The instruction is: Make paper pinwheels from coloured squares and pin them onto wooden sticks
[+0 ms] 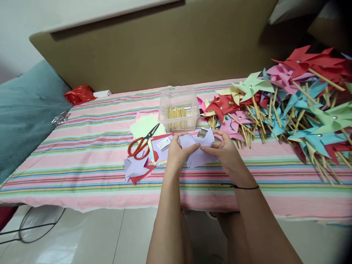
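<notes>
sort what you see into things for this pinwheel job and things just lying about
Likely part of the job:
lilac paper in left hand and right hand
coloured paper sheets
red-handled scissors
wooden sticks in clear plastic box
paper pinwheels

Probably just lying about:
red plastic bag
white item beside it
silvery item

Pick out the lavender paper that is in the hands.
The lavender sheet held by the left hand and right hand; the other lavender papers lie near the orange-handled scissors.

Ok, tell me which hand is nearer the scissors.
Left. The left hand is to the right of the scissors, holding the left side of the purple paper; the right hand is farther right, on its other side.
</notes>
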{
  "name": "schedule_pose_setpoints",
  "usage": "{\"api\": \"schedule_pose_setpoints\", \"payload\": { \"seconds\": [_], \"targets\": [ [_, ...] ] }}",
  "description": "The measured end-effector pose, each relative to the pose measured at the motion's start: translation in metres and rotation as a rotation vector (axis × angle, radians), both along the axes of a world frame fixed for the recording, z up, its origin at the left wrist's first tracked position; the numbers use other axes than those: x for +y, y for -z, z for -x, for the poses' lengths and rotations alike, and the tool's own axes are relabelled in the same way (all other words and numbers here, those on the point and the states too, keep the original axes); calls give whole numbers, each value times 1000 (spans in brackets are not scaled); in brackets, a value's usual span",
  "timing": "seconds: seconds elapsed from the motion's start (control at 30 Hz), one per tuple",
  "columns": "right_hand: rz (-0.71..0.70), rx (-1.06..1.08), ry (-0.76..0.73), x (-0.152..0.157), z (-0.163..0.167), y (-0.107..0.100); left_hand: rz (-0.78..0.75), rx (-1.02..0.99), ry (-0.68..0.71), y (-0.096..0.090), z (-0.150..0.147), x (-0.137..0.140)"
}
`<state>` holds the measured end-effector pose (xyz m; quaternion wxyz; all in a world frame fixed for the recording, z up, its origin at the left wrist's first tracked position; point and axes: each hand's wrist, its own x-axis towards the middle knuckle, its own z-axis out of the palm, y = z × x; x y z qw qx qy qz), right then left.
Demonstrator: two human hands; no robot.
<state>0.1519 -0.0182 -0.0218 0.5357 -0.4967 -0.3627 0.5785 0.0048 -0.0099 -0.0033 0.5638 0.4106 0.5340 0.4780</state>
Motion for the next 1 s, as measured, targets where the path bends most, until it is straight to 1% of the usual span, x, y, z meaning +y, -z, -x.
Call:
{"api": "schedule_pose_setpoints", "payload": {
  "seconds": [0.13, 0.4, 0.73, 0.87, 1.0],
  "targets": [
    [31, -10, -13, 0, 0, -2, 1, 0, 9, 0, 0, 0],
    [16, -20, -47, 1, -3, 1, 17, 41, -4, 2, 0, 2],
    [31, 18, -57, 0, -1, -2, -16, 90, 4, -3, 1, -1],
    [27, 23, -33, -1, 1, -2, -21, 63, 1, -3, 1, 0],
    [6, 20, 21, 0, 2, -1, -2, -43, 27, -4, 1, 0]
  ]
}}
